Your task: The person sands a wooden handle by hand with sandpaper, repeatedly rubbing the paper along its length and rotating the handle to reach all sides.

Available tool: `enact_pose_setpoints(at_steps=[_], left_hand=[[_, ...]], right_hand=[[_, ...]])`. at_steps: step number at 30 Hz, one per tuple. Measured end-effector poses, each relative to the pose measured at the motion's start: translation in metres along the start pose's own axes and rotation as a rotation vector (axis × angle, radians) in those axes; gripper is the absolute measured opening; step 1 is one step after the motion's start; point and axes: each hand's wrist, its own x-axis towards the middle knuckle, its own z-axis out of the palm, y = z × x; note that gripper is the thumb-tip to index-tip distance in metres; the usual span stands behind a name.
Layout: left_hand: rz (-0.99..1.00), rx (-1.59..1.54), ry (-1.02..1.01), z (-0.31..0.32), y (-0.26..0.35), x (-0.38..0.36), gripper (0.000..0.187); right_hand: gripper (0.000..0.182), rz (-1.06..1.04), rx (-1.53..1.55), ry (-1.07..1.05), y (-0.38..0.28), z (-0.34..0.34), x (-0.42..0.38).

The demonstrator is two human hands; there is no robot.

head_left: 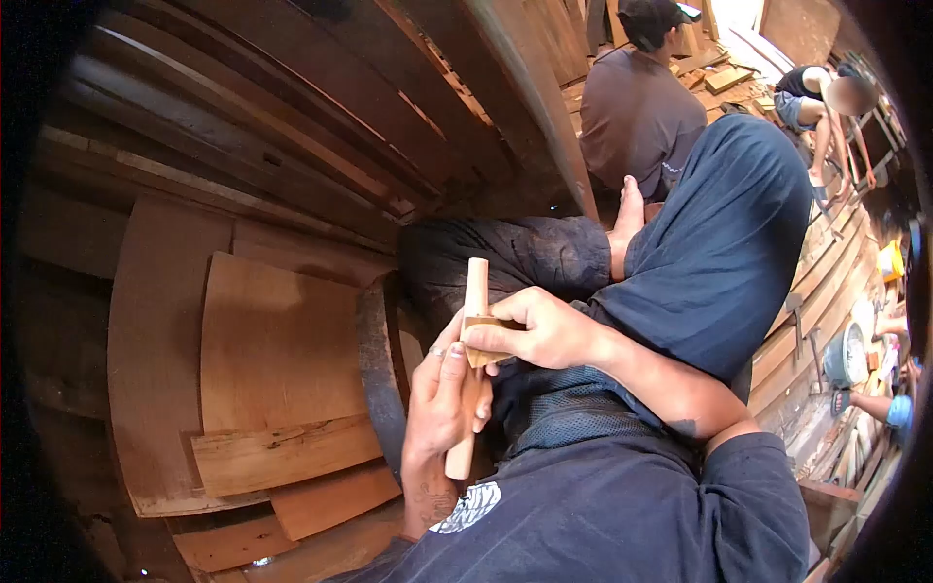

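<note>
A pale round wooden rod [460, 457] lies lengthwise in my left hand [437, 398], whose fingers and thumb are closed around its lower part. Its narrower top end points away from my body. My right hand [539, 330] pinches a small flat wooden piece [488, 352], pressed against the rod's middle. Where the two pieces touch is partly hidden by my fingers. Both hands are close together above my lap, in front of my dark shirt.
Flat wooden boards [282, 350] are stacked at the left, with dark planks [292, 97] above them. A seated co-worker [637, 117] has their back to me. Another person [821, 107] bends at the upper right. A bucket [846, 352] stands at the right among timber strips.
</note>
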Motion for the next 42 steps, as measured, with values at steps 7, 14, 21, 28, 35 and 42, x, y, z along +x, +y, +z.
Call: enact_pose_setpoints(at_steps=[7,14,21,28,35,42], left_hand=[[-0.017,-0.007,-0.046,0.005,0.0,-0.002,0.055],[-0.05,0.119,-0.131,0.004,0.005,-0.006,0.054],[0.108,-0.047,0.027,0.004,-0.006,-0.002,0.059],[0.154,-0.098,0.018,0.003,-0.004,0.002,0.037],[0.489,-0.189,0.125,-0.004,-0.014,0.007,0.034],[0.54,-0.293,0.254,0.002,-0.007,0.009,0.036]], right_hand=[[0.039,-0.094,0.187,0.237,-0.006,-0.002,0.003],[0.048,-0.232,-0.071,0.656,0.0,-0.033,0.014],[0.034,-0.164,0.044,0.707,-0.002,-0.022,0.004],[0.024,-0.192,-0.008,0.639,0.009,-0.017,0.001],[0.021,-0.195,-0.039,0.611,0.008,-0.014,0.002],[0.02,-0.081,-0.053,0.526,0.01,-0.018,-0.004]])
